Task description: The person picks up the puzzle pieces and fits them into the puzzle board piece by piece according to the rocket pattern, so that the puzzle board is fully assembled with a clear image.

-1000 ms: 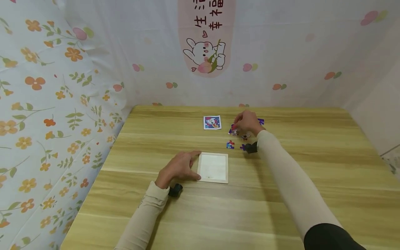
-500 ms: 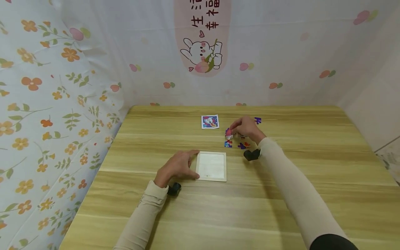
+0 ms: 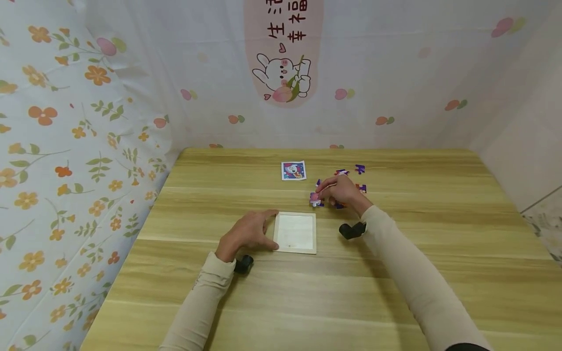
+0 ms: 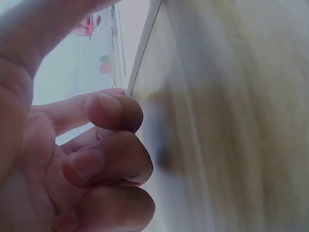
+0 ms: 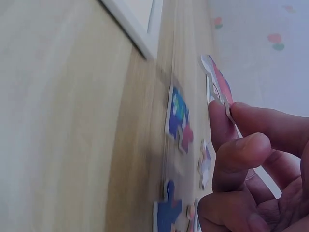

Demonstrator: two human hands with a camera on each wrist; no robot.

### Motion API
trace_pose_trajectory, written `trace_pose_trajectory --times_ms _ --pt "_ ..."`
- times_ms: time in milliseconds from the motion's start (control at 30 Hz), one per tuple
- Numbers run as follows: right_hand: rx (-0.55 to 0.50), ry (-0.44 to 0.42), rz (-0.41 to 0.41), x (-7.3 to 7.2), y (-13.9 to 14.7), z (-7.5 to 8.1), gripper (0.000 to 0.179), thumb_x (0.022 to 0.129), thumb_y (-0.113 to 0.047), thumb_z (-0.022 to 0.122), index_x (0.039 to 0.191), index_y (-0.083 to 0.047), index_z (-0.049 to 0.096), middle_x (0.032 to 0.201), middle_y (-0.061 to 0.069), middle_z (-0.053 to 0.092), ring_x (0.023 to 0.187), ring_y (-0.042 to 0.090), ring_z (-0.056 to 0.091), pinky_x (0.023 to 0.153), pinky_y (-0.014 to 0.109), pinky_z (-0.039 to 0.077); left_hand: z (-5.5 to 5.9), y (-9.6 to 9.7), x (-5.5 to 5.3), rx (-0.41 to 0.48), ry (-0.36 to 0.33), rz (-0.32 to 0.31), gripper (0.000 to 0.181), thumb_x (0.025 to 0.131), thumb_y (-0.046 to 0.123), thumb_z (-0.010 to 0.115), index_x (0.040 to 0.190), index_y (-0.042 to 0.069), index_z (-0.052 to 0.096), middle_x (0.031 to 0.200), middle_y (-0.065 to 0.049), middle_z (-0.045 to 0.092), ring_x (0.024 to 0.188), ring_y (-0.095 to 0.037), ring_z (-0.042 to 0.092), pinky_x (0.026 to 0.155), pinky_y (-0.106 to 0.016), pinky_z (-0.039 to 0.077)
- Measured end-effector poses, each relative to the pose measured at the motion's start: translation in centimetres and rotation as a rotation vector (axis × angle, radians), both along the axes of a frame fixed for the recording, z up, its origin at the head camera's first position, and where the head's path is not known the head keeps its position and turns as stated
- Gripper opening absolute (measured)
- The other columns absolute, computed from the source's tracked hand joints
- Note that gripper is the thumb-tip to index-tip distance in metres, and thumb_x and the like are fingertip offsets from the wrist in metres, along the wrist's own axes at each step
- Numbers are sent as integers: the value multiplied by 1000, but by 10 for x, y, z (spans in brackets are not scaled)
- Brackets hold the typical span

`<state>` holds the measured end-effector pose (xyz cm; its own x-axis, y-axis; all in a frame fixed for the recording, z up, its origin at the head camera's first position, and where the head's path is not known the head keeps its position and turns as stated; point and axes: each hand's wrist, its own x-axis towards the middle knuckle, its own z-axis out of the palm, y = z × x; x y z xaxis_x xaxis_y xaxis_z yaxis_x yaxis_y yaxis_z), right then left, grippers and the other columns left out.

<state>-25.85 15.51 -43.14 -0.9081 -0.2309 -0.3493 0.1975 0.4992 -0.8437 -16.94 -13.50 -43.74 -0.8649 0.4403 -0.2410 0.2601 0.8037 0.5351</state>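
My right hand [image 3: 344, 191] pinches a jigsaw piece [image 3: 314, 199] with pink and white on it. In the right wrist view this piece [image 5: 219, 84] stands tilted between thumb and finger, off the table. Several loose pieces lie under and around that hand, one purple [image 3: 360, 168] at the far right and one blue-green [image 5: 177, 113] close below; some are partly hidden. My left hand [image 3: 249, 231] holds a square, pale puzzle tray [image 3: 295, 213] at its left edge, thumb at the near corner and forefinger at the far one. Its other fingers [image 4: 108, 157] are curled beside it.
A small printed picture card [image 3: 293, 170] lies flat behind the tray. All of it is on a wood-grain table [image 3: 281, 302]. A printed cloth [image 3: 210, 73] hangs along the back and left.
My right hand has brought the pinched piece nearer and a little left, uncovering other pieces behind it. My left hand stays at the tray. The head view has shifted slightly.
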Motion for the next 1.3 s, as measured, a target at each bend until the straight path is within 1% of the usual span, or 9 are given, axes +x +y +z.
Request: trace_pose_trajectory --times_ms 133,333,567,700,800,933,1100,1300 --pt "-18 6 10 5 -6 -1 18 93 -9 67 108 -3 74 87 4 76 53 13 50 53 27 43 1 0 0 -23 4 -5 95 67 36 92 149 12 48 67 3 51 61 -10 45 56 -25 36" --pt "-6 9 21 13 -15 -7 16 92 -11 69 106 -5 76 90 4 74 50 13 47 53 26 41 2 2 0 -37 7 -5 96 67 35 92 149 12 49 68 2 53 63 -11 46 57 -25 37" --pt "-63 -9 40 22 -29 -12 16 90 -6 70 105 -1 75 75 0 70 46 11 45 48 25 39 0 3 0 -53 -7 3 96 67 37 92 149 12 49 71 2 53 64 -12 47 57 -26 37" --pt "-34 -3 52 26 -39 -12 15 89 -7 70 103 -5 77 71 0 68 45 10 44 47 25 37 1 3 0 -62 -8 4 95 67 37 92 149 12 49 71 2 54 64 -12 48 57 -26 37" --pt "-12 6 59 29 -48 -13 14 88 -8 71 101 -6 77 71 1 68 45 10 44 47 25 37 1 3 0 -64 -9 2 95 68 37 92 149 12 49 70 2 54 64 -12 47 57 -26 37" --pt "-12 2 38 35 -57 -16 12 87 -8 74 98 -5 77 76 3 70 47 10 44 48 24 38 1 3 0 -63 -25 7 95 68 38 92 149 13 49 69 2 52 63 -12 46 56 -26 35" --pt "-29 5 -1 42 -69 -15 10 85 -7 76 94 -3 77 81 6 73 46 9 42 47 23 37 1 3 0 -67 -23 13 95 68 37 92 149 13 49 68 2 51 62 -12 45 56 -26 34" --pt "34 27 -51 48 -80 -14 6 86 -8 76 91 -6 76 80 6 73 43 8 41 44 22 35 3 3 -1 -65 -14 13 94 69 38 92 149 13 49 65 3 47 59 -12 41 55 -26 32"
